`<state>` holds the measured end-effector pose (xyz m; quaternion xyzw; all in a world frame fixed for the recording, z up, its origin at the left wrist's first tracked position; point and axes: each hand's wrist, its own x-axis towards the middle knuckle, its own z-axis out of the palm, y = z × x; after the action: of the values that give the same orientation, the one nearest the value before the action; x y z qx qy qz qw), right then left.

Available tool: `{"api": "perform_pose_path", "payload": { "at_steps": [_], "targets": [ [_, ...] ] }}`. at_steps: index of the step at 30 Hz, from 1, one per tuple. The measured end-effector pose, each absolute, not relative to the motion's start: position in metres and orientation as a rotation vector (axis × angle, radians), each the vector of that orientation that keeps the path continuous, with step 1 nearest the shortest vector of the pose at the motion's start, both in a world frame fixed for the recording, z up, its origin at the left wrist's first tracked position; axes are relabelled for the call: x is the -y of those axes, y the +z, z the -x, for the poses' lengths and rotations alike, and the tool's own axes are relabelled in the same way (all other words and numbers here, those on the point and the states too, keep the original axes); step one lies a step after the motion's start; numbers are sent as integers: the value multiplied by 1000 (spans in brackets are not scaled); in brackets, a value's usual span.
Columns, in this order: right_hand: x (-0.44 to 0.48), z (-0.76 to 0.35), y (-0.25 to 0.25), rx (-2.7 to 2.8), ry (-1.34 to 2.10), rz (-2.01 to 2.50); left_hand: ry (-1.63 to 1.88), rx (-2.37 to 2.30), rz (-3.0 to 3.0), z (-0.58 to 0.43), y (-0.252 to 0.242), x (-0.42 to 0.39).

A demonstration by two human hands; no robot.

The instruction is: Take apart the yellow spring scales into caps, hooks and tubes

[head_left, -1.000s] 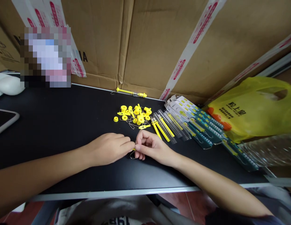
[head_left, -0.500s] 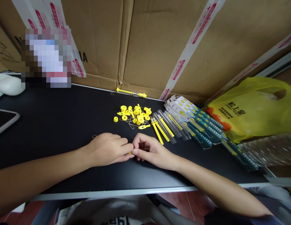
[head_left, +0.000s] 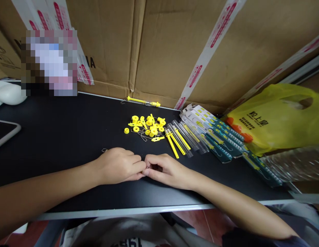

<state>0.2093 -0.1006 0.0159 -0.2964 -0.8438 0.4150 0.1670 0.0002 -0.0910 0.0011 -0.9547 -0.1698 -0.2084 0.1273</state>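
Just above the table's near edge, my left hand (head_left: 120,165) is closed, its fingertips meeting those of my right hand (head_left: 168,171). My right hand's thumb and forefinger are pinched together, with a tiny shiny bit of metal showing between them; the rest of what the hands hold is hidden. A small wire loop (head_left: 104,150) pokes out behind my left hand; I cannot tell whether it is held. Beyond the hands lies a pile of yellow plastic parts (head_left: 153,131) with wire hooks. Beside it are yellow sticks (head_left: 172,144) and clear plastic tubes (head_left: 191,137).
An assembled tube with a hook, looking like a spring scale (head_left: 144,101), lies at the back edge. Printed boxes (head_left: 218,133) and a yellow bag (head_left: 275,120) stand right. A phone-like device (head_left: 6,132) lies left. Large cardboard (head_left: 108,48) walls the back of the black table (head_left: 59,137).
The yellow bit between the fingertips is now out of sight, and a shiny bit shows. My right hand's fingers have turned and lowered slightly; both hands stay together.
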Motion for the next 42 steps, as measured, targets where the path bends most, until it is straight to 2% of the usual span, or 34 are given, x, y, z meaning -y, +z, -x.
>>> {"api": "perform_pose_path", "payload": {
  "at_steps": [8,24,35,42],
  "targets": [
    [100,-209,8,2362,1070,794,-654,576,2730,-2,2,90],
    [106,-205,9,2178,1147,822,-693,621,2781,-1,6,93],
    [107,-206,8,2060,1338,898,-664,638,2854,0,6,92],
    [99,-214,15,2388,988,837,-618,588,2883,2,2,90]
  ]
}}
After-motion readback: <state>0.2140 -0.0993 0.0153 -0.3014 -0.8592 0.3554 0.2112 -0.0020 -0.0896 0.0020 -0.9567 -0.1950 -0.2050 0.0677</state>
